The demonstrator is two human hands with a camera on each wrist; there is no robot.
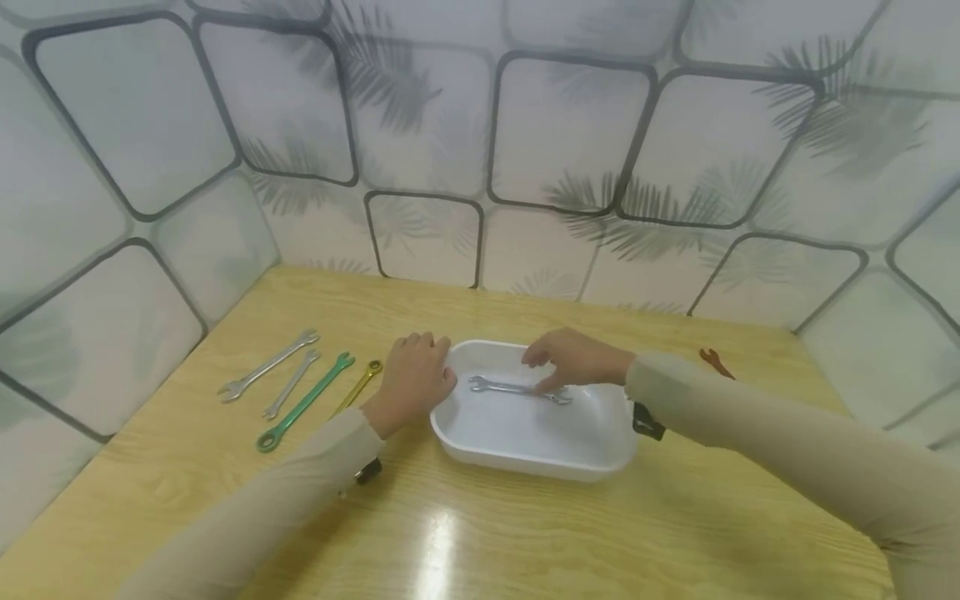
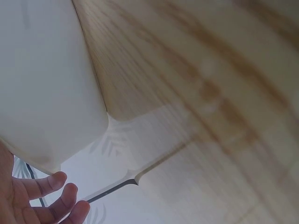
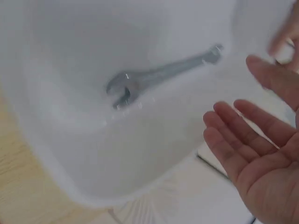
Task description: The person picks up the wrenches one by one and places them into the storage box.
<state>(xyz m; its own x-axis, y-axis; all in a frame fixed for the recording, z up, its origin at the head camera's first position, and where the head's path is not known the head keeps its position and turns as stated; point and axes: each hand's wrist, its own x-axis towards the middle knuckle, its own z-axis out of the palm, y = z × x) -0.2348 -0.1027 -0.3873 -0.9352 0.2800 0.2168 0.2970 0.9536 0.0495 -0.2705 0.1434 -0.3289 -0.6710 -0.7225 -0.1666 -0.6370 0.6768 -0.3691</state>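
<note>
"So, what is the right hand [image 1: 577, 357] doing?"

"It's hovering inside the tray with its fingers parted, gripping nothing. The tray wrench [image 3: 166, 74] is lying just below it, on the floor of the white tray [image 1: 517, 465]."

"Which way is that wrench pointing?"

"Its long axis is running along the tray's length, nearly left to right, the right end slanting slightly toward the person. Its polished metal is gleaming, and one forked mouth is showing clearly in the right wrist view."

"Is the left hand [image 1: 415, 379] gripping anything?"

"I'm not able to tell. It's resting at the tray's left rim with its fingers bending, and the left wrist view is hiding the thumb."

"How is the tray looking?"

"Smooth, with rounded corners and raised walls. It's sitting on a yellowish wooden table [image 1: 570, 533] whose grain is showing plainly."

"How many wrenches are you counting?"

"Six. Besides the one in the tray, four are slanting side by side on the left: a large silver wrench [image 1: 272, 363], a small silver wrench [image 1: 291, 385], a green wrench [image 1: 306, 403] and a gold wrench [image 1: 357, 389]. A red wrench [image 1: 717, 363] is lying on the right, partly hiding behind the right sleeve [image 1: 697, 400]."

"And beyond?"

"Patterned wallpaper [image 1: 420, 125] is covering the walls with dark rounded outlines and feathery grey leaves."
</note>
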